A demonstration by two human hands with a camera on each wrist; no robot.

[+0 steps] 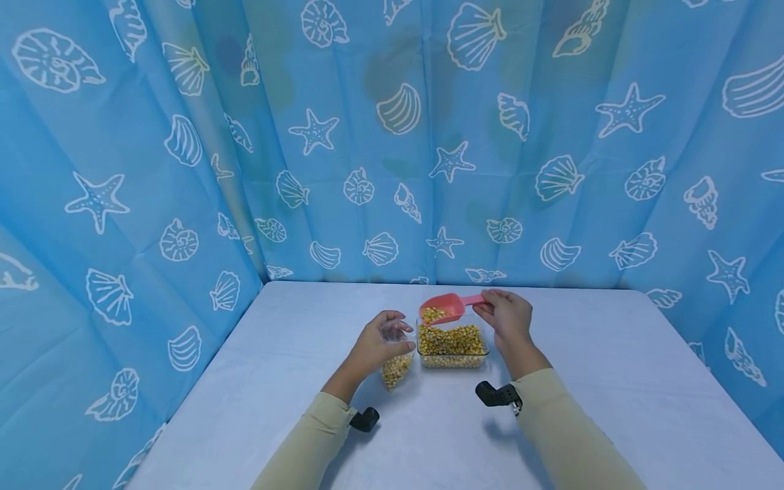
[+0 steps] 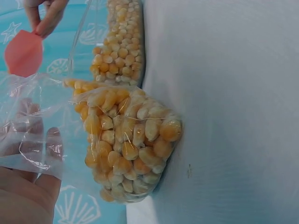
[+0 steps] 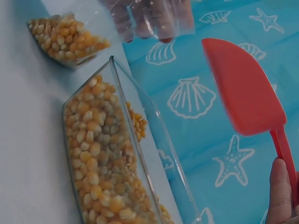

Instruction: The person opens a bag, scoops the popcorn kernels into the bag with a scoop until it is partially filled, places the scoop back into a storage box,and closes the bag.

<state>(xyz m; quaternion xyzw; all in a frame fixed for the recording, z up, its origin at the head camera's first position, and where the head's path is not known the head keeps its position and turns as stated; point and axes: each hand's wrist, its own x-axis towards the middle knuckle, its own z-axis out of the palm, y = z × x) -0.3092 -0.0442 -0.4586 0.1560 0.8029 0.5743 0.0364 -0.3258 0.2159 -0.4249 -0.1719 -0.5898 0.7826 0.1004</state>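
Blue curtain [image 1: 450, 129] printed with white shells and starfish, behind and beside a pale counter [image 1: 582, 340]. Set out on the counter: a clear rectangular container [image 1: 453, 354], well filled with yellow corn kernels [image 1: 450, 340], and, just to its left, a transparent bag [image 1: 395, 333] with more kernels gathered in its lower end. Left hand [image 1: 378, 346] with fingers curled round the upper part of the bag, probably to keep the limp film from folding inward. Right hand [image 1: 510, 318] with fingers clamped on the handle of a red scoop [image 1: 453, 306], held above the rear left of the container, hollow side up, apparently to keep its small load from spilling. Scoop tip directed leftward, toward the bag side. Bag and container close together, presumably to shorten the way between them and to let stray kernels drop back. Bag bottom touching the counter or just clear of it: impossible to tell.
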